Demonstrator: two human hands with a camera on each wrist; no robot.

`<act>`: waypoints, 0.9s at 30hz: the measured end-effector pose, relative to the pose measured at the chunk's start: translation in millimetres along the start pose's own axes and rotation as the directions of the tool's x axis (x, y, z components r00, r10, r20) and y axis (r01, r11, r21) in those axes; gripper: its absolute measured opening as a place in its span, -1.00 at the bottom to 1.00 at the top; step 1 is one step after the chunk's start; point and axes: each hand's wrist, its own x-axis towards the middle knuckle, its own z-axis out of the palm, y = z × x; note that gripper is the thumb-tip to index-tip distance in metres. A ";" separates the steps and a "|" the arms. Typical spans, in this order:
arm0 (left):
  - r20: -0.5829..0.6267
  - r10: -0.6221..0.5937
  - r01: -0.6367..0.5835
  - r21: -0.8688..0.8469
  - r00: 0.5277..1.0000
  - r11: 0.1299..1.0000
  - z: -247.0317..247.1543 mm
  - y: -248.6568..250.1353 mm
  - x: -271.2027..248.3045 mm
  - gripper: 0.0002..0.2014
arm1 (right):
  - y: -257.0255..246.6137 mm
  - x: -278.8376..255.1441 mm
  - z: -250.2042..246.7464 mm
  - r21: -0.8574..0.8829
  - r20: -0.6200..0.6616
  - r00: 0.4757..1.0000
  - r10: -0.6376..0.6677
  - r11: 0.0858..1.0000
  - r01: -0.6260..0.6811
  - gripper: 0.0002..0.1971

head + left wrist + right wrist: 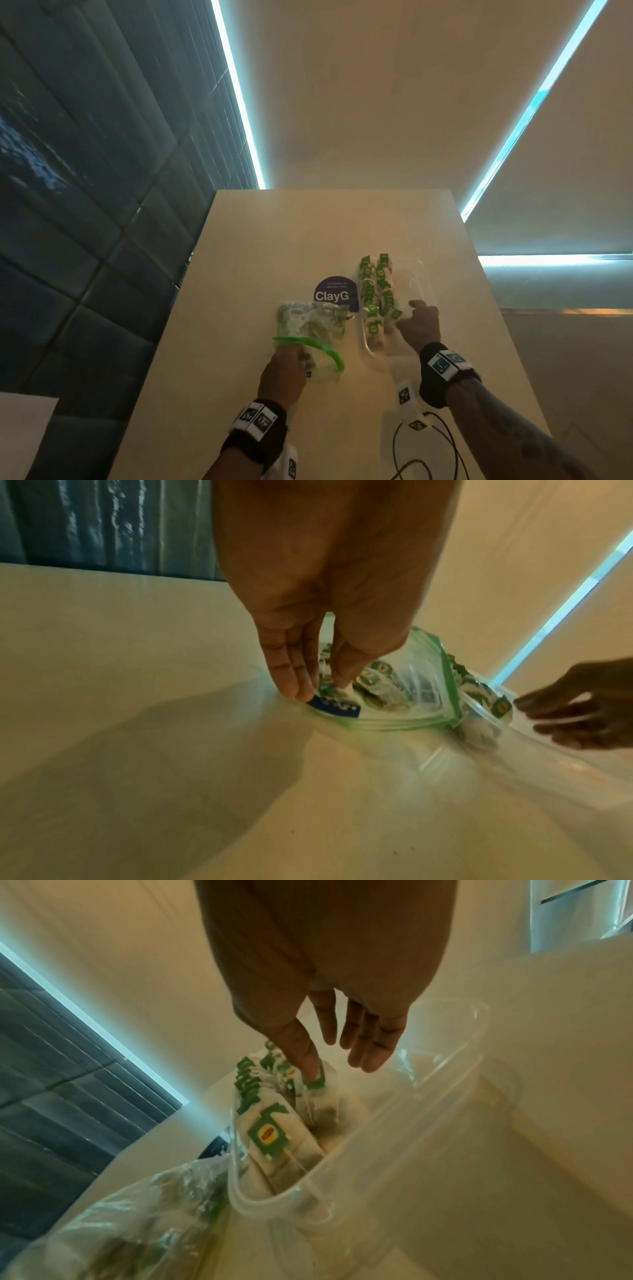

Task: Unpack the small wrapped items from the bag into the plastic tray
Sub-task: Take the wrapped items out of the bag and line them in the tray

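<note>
A clear zip bag [308, 329] with a green zipper lies on the cream table, with several wrapped tea bags inside. My left hand [284, 370] pinches the bag's open rim [394, 696] between thumb and fingers [291, 680]. To its right sits the clear plastic tray [424, 284], holding rows of green-tagged tea bags [376, 294]. My right hand [416, 322] hovers over the tray's near half with fingers [369, 1053] straight. Its thumb touches the tag of one tea bag [315, 1083] standing in the tray [377, 1150]. Nothing is gripped in that hand.
A round purple "ClayG" sticker [332, 294] lies on the table between bag and tray. A black cable [421, 455] loops on the table near my right forearm. A dark tiled wall runs along the left table edge; bare tabletop stretches behind the tray.
</note>
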 end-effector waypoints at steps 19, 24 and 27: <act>-0.026 0.113 -0.108 0.149 0.993 0.983 9.6 4.9 7.8 -0.88 | -28.9 -120.5 68.8 -0.167 0.526 0.741 -0.417 0.804 0.571 -0.55; 0.021 0.039 -0.031 -0.291 0.999 0.956 2.3 6.2 3.4 -0.85 | -32.0 -123.6 74.4 -0.118 0.489 0.740 -0.462 0.805 0.581 -0.66; 0.112 -0.048 0.101 -0.536 0.993 0.838 -3.2 9.6 -0.1 -0.84 | -35.7 -125.8 70.5 -0.048 0.430 0.760 -0.488 0.828 0.559 -0.80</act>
